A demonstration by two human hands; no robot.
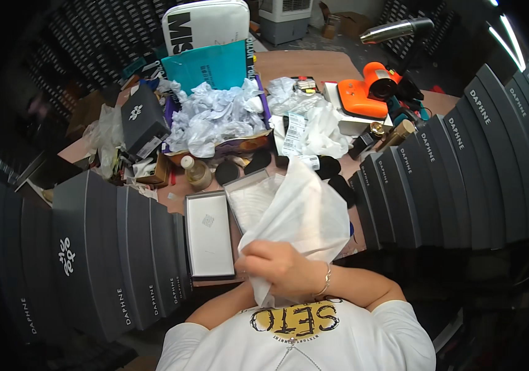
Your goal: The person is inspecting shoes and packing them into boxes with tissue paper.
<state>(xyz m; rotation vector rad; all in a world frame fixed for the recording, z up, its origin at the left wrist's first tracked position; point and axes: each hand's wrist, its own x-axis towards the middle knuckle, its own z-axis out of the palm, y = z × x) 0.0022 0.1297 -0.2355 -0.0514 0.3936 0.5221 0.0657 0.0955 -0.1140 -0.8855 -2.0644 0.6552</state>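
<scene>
A large sheet of white tissue paper (304, 216) rises in front of my chest, over part of an open shoe box (234, 188) that has more white paper (255, 201) in it. My right hand (274, 266), with a bracelet at the wrist, is closed on the sheet's near left edge. My left forearm (224, 304) comes in below it. The left hand itself is hidden behind my right hand and the paper. Beside the box lies a shallow box lid (209, 232), its white inside facing up.
Tall stacks of dark grey shoe boxes flank me at left (101, 247) and right (450, 179). Beyond the lid stand a bottle (197, 175) and a bin heaped with crumpled paper (215, 114). An orange device (363, 98) sits at the back right.
</scene>
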